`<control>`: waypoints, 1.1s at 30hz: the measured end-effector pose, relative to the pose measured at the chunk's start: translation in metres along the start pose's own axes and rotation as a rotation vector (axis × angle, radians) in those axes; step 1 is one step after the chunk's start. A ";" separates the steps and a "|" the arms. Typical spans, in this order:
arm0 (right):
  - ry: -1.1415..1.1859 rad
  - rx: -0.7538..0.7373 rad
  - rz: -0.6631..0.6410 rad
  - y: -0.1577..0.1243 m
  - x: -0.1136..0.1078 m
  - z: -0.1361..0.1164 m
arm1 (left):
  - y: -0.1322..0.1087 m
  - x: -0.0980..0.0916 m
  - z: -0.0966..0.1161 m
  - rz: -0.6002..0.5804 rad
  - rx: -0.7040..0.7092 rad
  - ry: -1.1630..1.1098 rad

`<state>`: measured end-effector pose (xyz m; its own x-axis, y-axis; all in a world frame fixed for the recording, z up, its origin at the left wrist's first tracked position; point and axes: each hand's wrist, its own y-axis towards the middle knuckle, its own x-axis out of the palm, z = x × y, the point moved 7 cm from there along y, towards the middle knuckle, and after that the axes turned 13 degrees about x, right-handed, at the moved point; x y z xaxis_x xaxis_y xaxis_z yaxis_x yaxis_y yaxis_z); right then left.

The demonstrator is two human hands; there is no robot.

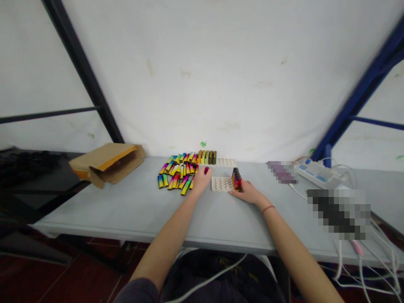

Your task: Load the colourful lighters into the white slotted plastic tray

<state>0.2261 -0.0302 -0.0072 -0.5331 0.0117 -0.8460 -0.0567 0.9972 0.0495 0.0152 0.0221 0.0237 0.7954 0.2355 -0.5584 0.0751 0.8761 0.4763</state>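
A pile of several rainbow-coloured lighters (178, 173) lies on the grey table (135, 206). My left hand (202, 178) rests at the pile's right edge, fingers curled among the lighters; what it grips is hidden. A white slotted tray (221, 184) sits between my hands, with a few lighters (236, 178) standing upright at its right end. My right hand (248, 192) is closed against that end of the tray, by those lighters. Behind it, a second tray (226, 162) holds a row of standing lighters (207, 157) at its left end.
An open cardboard box (107, 163) lies on its side at the table's left end. A white power strip (317, 172) with tangled cables sits at the right, beside blurred-out items. A white wall backs the table, with dark metal frames on both sides.
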 end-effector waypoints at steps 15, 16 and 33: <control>-0.011 -0.021 0.008 -0.001 0.000 -0.001 | -0.006 -0.003 0.010 0.036 0.039 -0.063; -0.009 -0.020 0.012 -0.001 0.000 -0.001 | -0.005 -0.004 0.009 0.041 0.036 -0.067; 0.005 -0.029 0.013 -0.001 -0.001 -0.002 | -0.006 -0.003 0.005 0.119 0.045 -0.173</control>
<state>0.2246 -0.0318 -0.0052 -0.5382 0.0243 -0.8425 -0.0739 0.9944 0.0759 0.0156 0.0142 0.0259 0.8913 0.2567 -0.3738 -0.0012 0.8257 0.5641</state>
